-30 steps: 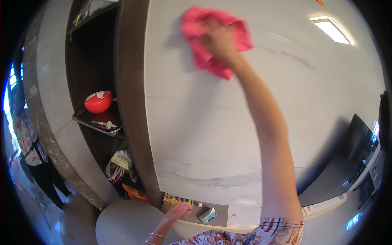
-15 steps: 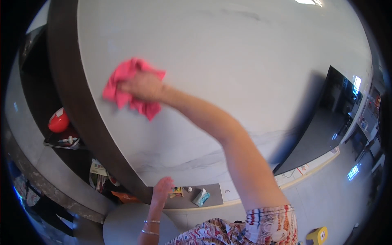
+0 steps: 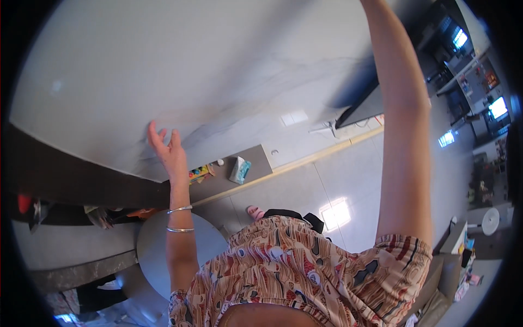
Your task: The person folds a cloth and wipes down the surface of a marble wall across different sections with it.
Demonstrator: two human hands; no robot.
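My left hand [image 3: 168, 150] is raised against the pale marbled wall [image 3: 180, 65], its fingers apart and nothing in them. Whether the fingertips touch the surface I cannot tell. Two silvery bangles [image 3: 180, 229] circle that wrist. On the other side, my right forearm [image 3: 400, 82] stretches up past the top edge, so the right hand and anything in it are out of sight. The pink cloth does not show now.
Below the wall, a low grey shelf [image 3: 255, 157] carries a tissue pack [image 3: 240, 170] and small colourful items. A television [image 3: 362, 106] stands at the right. Nearby are a round grey table [image 3: 163, 248] and a dark wooden frame [image 3: 81, 182].
My right arm has swung up and right, taking its hand out of the picture. The left hand has risen up along the wall, fingers spread. The view has tilted downward and turned.
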